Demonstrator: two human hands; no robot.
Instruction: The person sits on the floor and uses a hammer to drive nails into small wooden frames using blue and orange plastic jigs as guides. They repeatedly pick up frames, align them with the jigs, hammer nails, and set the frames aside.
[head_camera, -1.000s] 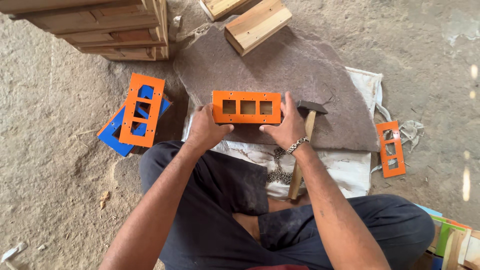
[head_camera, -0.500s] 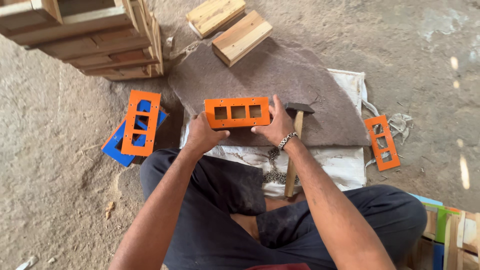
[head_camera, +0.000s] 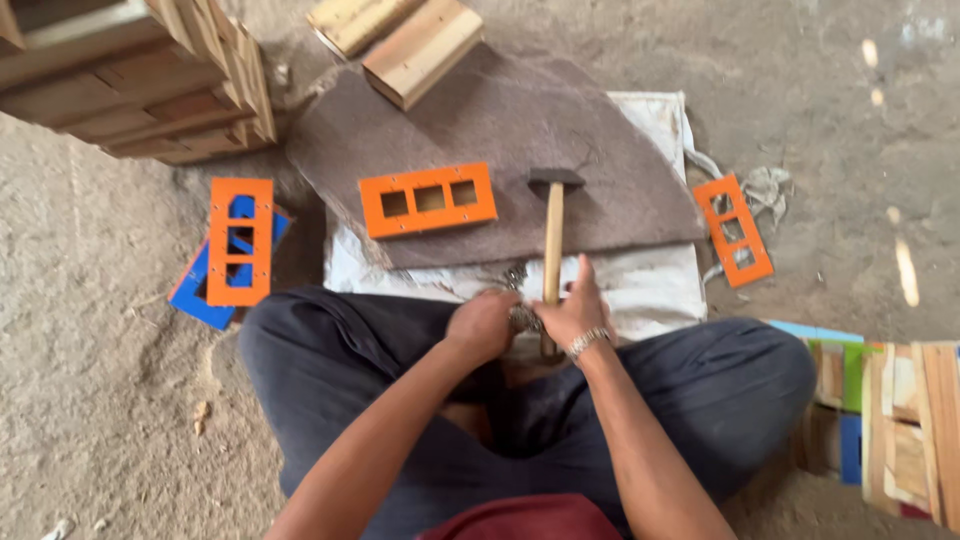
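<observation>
While right hand (head_camera: 575, 310) fingers clasp one hammer (head_camera: 553, 235), left hand (head_camera: 482, 325) curled on nails (head_camera: 520, 318); three orange frames (head_camera: 428, 199).

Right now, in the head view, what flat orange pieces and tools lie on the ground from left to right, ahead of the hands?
Orange three-window plate on a blue plate → orange three-window plate on the grey felt mat → wooden-handled hammer, its lower handle by the right hand → orange three-window plate on the bare ground.
</observation>
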